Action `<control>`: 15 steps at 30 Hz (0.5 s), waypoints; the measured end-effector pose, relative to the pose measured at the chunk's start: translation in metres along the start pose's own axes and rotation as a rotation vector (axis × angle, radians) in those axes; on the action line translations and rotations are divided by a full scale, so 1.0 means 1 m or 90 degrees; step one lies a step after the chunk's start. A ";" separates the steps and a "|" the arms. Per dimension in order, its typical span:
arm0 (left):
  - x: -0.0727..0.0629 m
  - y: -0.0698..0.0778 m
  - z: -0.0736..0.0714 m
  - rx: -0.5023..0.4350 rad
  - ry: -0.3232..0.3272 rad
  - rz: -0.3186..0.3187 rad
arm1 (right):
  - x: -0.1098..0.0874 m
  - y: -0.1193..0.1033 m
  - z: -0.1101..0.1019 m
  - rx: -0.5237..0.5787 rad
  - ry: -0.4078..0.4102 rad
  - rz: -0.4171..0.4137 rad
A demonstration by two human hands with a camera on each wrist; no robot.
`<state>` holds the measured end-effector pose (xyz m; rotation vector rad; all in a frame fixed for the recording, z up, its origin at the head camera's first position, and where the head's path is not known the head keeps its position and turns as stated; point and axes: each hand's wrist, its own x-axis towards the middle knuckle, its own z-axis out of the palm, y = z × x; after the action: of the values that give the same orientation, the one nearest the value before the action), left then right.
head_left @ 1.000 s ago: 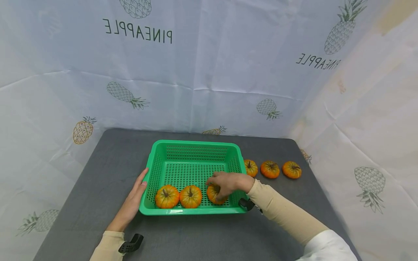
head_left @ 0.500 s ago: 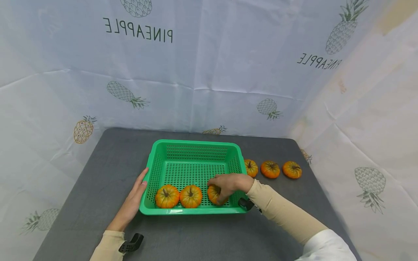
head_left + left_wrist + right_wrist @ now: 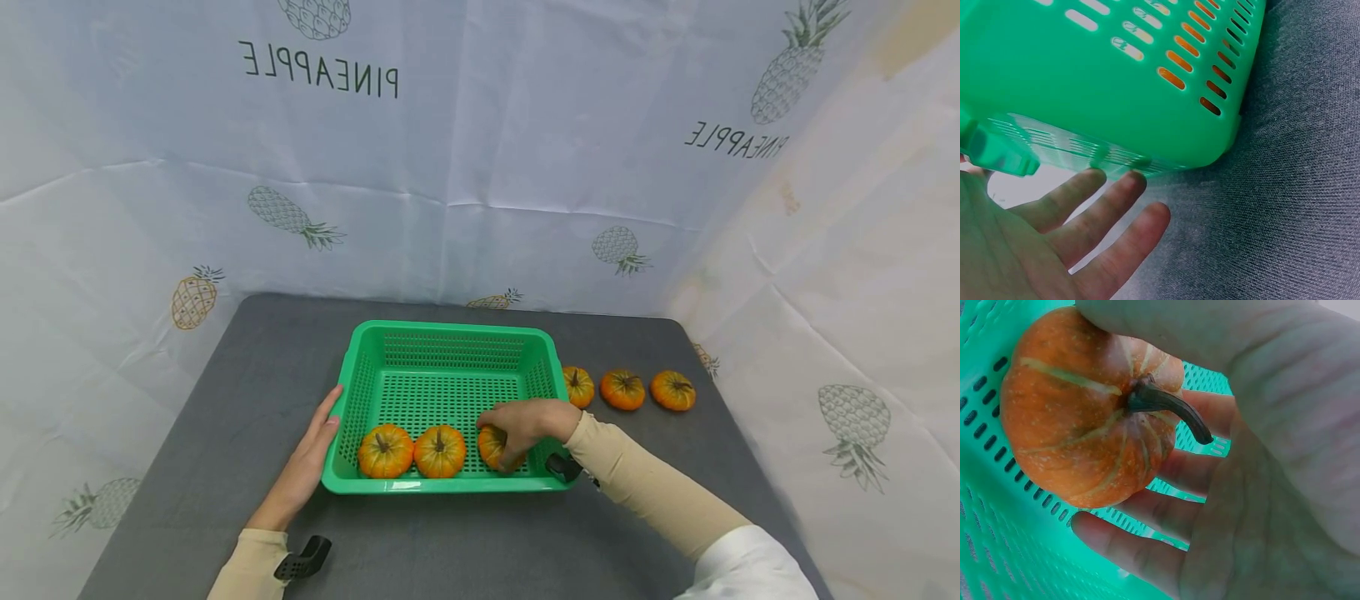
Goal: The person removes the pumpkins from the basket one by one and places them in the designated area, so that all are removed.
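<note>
Clearly, my right fingers (image 3: pixel 1166 515) curl round the squat orange pumpkin (image 3: pixel 1079 419), probably firm: I'd hold its sides; left fingers (image 3: pixel 1125 249) straight.

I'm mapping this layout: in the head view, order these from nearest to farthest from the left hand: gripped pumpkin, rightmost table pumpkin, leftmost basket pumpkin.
1. Leftmost basket pumpkin: near left corner.
2. Gripped pumpkin: inside, rightward, in the right hand.
3. Rightmost table pumpkin: outside the basket, far right.
</note>
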<state>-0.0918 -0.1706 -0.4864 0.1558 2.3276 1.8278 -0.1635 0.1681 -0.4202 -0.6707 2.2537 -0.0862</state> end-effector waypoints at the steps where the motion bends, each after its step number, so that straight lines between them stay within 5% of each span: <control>1: 0.000 0.000 0.000 0.000 0.000 0.000 | 0.001 0.000 0.000 0.000 -0.001 -0.001; 15: 0.000 -0.001 0.000 -0.003 0.001 0.007 | 0.005 0.001 -0.001 -0.010 -0.011 -0.017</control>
<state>-0.0922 -0.1709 -0.4879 0.1664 2.3287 1.8390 -0.1672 0.1659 -0.4234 -0.7085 2.2313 -0.0753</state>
